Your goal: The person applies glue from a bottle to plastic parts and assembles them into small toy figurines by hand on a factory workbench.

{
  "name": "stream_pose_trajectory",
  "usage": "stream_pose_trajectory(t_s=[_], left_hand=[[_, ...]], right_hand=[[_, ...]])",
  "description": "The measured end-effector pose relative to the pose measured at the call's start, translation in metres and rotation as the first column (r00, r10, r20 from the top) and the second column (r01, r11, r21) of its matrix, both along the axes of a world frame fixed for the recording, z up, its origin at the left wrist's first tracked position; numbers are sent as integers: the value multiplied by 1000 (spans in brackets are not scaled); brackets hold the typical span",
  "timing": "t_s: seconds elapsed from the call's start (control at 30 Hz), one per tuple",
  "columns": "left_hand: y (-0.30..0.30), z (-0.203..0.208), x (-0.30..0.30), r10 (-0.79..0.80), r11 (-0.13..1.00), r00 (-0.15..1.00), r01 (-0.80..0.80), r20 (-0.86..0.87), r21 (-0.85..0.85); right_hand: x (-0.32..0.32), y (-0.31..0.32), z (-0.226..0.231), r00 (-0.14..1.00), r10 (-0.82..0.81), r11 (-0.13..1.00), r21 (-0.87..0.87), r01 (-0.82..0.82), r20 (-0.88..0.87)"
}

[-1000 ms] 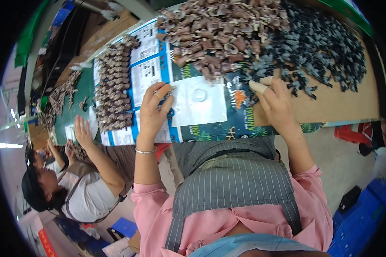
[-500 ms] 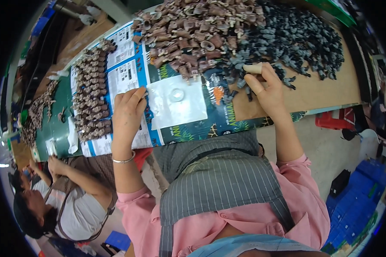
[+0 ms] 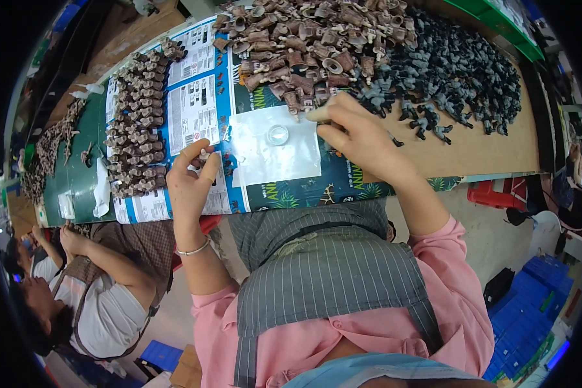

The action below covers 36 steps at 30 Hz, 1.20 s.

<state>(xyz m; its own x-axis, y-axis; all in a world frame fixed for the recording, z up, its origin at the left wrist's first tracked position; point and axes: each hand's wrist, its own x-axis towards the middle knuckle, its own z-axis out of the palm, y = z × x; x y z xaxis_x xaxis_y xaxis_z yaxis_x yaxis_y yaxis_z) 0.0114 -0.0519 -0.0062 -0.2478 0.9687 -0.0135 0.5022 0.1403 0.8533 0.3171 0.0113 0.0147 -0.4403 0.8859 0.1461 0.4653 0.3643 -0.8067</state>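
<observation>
My left hand [image 3: 191, 178] is at the left of the white plastic sheet [image 3: 255, 161], thumb and fingers closed round a small toy figure part [image 3: 204, 155], mostly hidden by them. A small round clear dish [image 3: 277, 135] of liquid sits on the sheet. My right hand [image 3: 355, 139] hangs over the sheet's right edge, with a pale cover on its index finger. Its thumb and index finger are apart, and nothing shows between them. Just beyond its fingertips lies the near edge of a heap of brown toy body parts [image 3: 297, 61].
Grey-and-black toy leg parts [image 3: 465, 77] are heaped at the right on brown cardboard [image 3: 485, 152]. Assembled brown figures [image 3: 136, 129] stand in rows at the left on printed sheets [image 3: 194, 110]. A co-worker [image 3: 103, 284] sits at the left beside the green table [image 3: 64, 168].
My right hand has moved left from the grey-and-black parts to the near edge of the brown heap. My left hand has turned, so the small part in its fingers shows. The view has shifted slightly.
</observation>
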Motion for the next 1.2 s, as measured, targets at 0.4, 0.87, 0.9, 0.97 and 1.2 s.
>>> stream_pose_trajectory(t_s=[0.4, 0.87, 0.9, 0.97, 1.2], left_hand=[[-40, -22, -4, 162, 971, 859, -227, 486, 79], [-24, -24, 13, 100, 965, 810, -221, 579, 143], [-23, -24, 12, 89, 966, 812, -211, 577, 149], [-23, -24, 11, 106, 963, 794, -233, 599, 138], [-12, -27, 23, 30, 966, 763, -189, 646, 178]], right_hand=[[15, 3, 6, 909, 124, 964, 170, -206, 399], [24, 4, 0, 898, 106, 920, 300, -251, 426], [25, 5, -1, 905, 104, 924, 298, -241, 412], [25, 7, -2, 916, 119, 925, 293, -243, 384], [0, 4, 5, 981, 22, 957, 279, -75, 190]])
